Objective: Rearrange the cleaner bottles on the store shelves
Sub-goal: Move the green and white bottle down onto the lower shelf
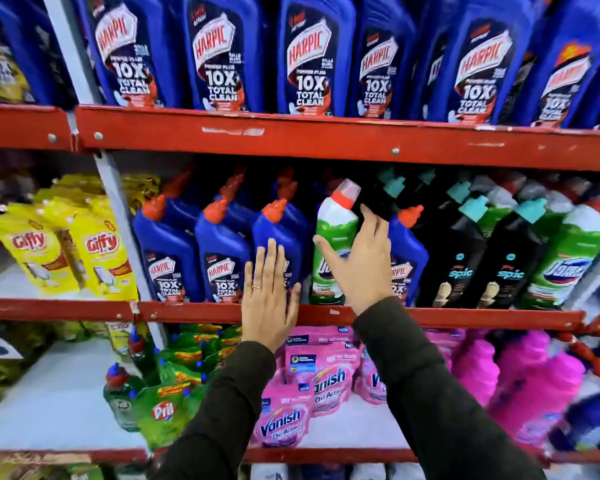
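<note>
On the red metal middle shelf [194, 310], front edge: left hand [269, 303] pressing flat, fingers spread, against a blue plastic Harpic bottle [281, 237]; right hand [361, 261] half open, cupping a green-and-white Domex bottle [333, 233].

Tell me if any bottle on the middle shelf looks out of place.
Yes. A green Domestos bottle stands among the blue Harpic bottles, with another Harpic bottle on its far side. The right hand reaches around it, not yet closed; the other green ones stand far right.

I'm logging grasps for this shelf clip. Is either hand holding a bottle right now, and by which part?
Neither. The left hand lies flat and open against a blue Harpic bottle; the right hand is open around the green Domex bottle, not closed.
</note>
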Demonstrator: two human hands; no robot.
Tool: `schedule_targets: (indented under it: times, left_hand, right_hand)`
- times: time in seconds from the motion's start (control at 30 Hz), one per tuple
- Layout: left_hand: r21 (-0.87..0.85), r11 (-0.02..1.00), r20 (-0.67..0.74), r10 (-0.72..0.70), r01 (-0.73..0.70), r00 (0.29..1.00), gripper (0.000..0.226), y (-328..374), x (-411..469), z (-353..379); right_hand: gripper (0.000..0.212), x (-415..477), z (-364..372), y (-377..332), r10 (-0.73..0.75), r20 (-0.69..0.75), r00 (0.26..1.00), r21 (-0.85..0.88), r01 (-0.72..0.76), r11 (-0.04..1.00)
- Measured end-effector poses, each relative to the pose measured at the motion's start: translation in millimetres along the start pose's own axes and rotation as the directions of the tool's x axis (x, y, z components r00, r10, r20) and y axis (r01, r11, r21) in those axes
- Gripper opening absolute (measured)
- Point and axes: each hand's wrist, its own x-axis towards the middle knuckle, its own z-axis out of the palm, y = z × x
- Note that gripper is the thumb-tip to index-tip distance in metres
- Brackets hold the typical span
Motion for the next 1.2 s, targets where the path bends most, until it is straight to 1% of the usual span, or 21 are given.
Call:
schedule_targets:
  times: [0.07, 0.13, 0.27, 0.3, 0.47, 0.53, 0.63, 0.7, 0.83, 1.0, 1.07, 1.1, 1.17, 1.2]
  left_hand:
    - [0.011, 1.000, -0.032, -0.002, 0.002, 0.999, 0.079, -5.8, 2.9, 8.4]
    - [0.038, 0.999, -0.061, 0.036, -0.034, 0.997, 0.078, -9.4, -2.5, 19.7]
    - [0.047, 0.996, -0.070, 0.081, -0.078, 0.994, 0.067, -16.1, -3.0, 31.4]
    - [0.047, 0.996, -0.089, 0.084, -0.080, 0.992, 0.067, -16.4, -3.7, 33.1]
    - [0.031, 0.996, -0.097, 0.082, -0.079, 0.992, 0.065, -15.3, -4.2, 34.5]
    - [0.034, 0.997, -0.107, 0.073, -0.070, 0.992, 0.067, -15.3, -4.8, 35.1]
    - [0.006, 0.998, -0.116, 0.071, -0.070, 0.991, 0.077, -14.1, -4.4, 33.8]
    - [0.000, 0.997, -0.116, 0.071, -0.071, 0.991, 0.080, -13.4, -3.9, 33.9]
    - [0.027, 0.997, -0.109, 0.073, -0.070, 0.991, 0.081, -14.2, -6.0, 34.7]
    - [0.040, 0.997, -0.110, 0.073, -0.069, 0.991, 0.075, -17.7, 7.6, 35.6]
    - [0.070, 0.995, -0.110, 0.083, -0.076, 0.990, 0.073, -17.9, 10.3, 34.6]
    - [0.063, 0.997, -0.059, 0.056, -0.053, 0.997, 0.073, -11.4, 3.6, 35.6]
    - [0.047, 0.997, -0.074, 0.068, -0.064, 0.995, 0.074, -12.9, -7.1, 38.0]
    - [0.067, 0.996, -0.073, 0.066, -0.061, 0.995, 0.074, -13.7, -8.3, 37.4]
  right_hand:
    - [0.088, 7.9, 6.3, -1.0, 0.018, -0.060, 0.998, -0.010, -0.019, 1.000]
    - [0.083, 9.9, 10.4, -1.6, 0.025, -0.067, 0.997, -0.018, -0.026, 0.999]
    - [0.074, 9.8, 16.7, -2.4, -0.018, -0.097, 0.995, -0.010, 0.017, 1.000]
    - [0.072, 9.1, 15.8, -2.0, -0.019, -0.103, 0.994, 0.008, 0.020, 1.000]
    - [0.068, 0.2, -5.9, -3.9, -0.024, -0.186, 0.982, 0.108, 0.045, 0.993]
    - [0.065, -5.5, -18.6, -7.1, -0.037, -0.202, 0.979, 0.123, 0.063, 0.990]
    - [0.062, -18.1, -32.8, -8.4, -0.046, -0.214, 0.976, 0.105, 0.069, 0.992]
    - [0.063, -27.6, -38.5, -6.1, -0.051, -0.209, 0.976, 0.100, 0.073, 0.992]
    - [0.065, -54.3, -35.2, 7.5, -0.015, -0.134, 0.991, 0.075, 0.025, 0.997]
    - [0.067, -84.1, 3.9, 51.7, 0.068, 0.058, 0.996, -0.022, -0.067, 0.997]
    - [0.073, -98.0, 25.5, 76.0, 0.122, 0.152, 0.981, -0.081, -0.111, 0.990]
    - [0.077, -114.5, 36.4, 98.4, 0.186, 0.219, 0.958, -0.126, -0.161, 0.979]
    - [0.082, -136.7, 54.3, 122.8, 0.237, 0.293, 0.926, -0.164, -0.196, 0.967]
    - [0.082, -146.6, 60.8, 131.2, 0.258, 0.317, 0.912, -0.172, -0.212, 0.962]
